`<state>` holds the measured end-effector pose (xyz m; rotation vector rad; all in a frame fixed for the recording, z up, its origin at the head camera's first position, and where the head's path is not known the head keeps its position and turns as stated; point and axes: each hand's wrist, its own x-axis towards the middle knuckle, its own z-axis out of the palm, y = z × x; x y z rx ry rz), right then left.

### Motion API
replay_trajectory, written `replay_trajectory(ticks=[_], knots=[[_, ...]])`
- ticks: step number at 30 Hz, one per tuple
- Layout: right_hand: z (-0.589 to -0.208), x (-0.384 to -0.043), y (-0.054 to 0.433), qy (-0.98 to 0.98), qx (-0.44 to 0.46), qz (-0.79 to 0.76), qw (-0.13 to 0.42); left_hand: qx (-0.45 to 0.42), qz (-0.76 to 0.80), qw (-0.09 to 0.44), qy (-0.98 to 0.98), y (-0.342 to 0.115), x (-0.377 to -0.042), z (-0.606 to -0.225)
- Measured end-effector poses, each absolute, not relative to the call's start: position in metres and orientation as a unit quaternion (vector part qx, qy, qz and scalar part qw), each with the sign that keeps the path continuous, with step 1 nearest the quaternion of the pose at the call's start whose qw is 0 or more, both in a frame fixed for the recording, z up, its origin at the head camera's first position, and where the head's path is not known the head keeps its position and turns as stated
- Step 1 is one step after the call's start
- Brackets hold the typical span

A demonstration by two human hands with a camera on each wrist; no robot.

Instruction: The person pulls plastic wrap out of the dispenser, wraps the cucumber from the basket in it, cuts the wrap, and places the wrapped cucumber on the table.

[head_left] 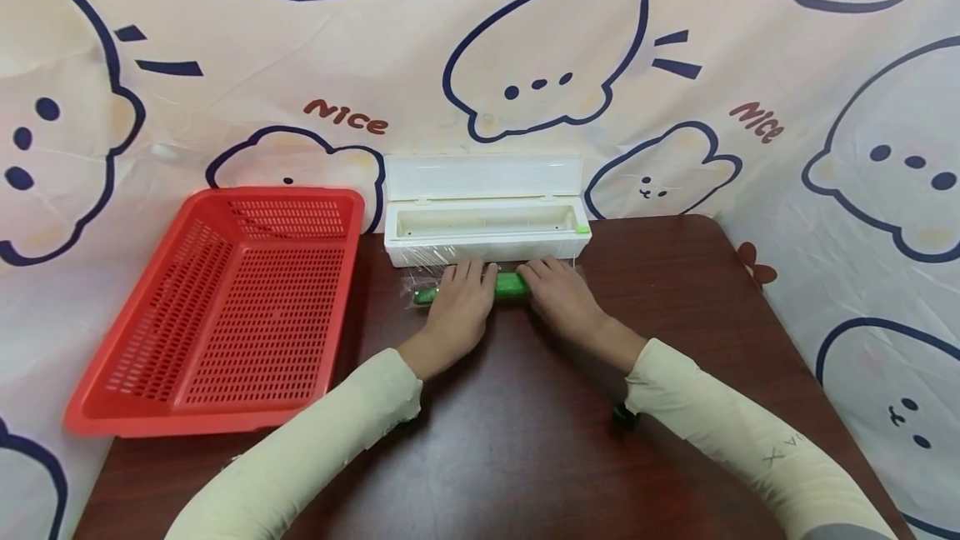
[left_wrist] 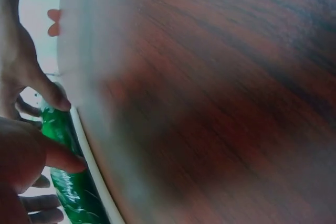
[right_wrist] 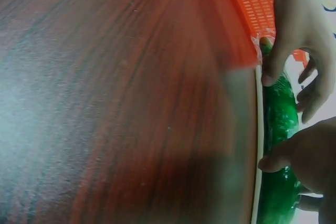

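A film-wrapped cucumber (head_left: 511,286) is gripped between thumb and curled fingers by the left hand (head_left: 461,307) and right hand (head_left: 564,300).

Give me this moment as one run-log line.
left hand: grips cucumber | right hand: grips cucumber | clear film: around cucumber, up to white box | lid: open | red basket: left of box

My head camera looked forward and down over the table (head_left: 517,440); my wrist cameras, much nearer, faced opposite ways (left one rightward, right one leftward), both catching the green cucumber (head_left: 512,286).
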<state>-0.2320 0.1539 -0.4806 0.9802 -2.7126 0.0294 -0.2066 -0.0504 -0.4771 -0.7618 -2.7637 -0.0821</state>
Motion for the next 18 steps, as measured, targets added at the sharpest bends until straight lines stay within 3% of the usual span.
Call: replay_trajectory(ticks=[7, 18], knots=[[-0.4738, -0.2373, 0.1540, -0.938, 0.336, 0.018, 0.084, -0.261, -0.014, 0.130, -0.957, -0.0543, -0.2090, -0.4807], [-0.4766, -0.2401, 0.1545, -0.933, 0.347, 0.011, 0.096, -0.271, -0.028, 0.125, -0.954, -0.0571, -0.2163, -0.4792]])
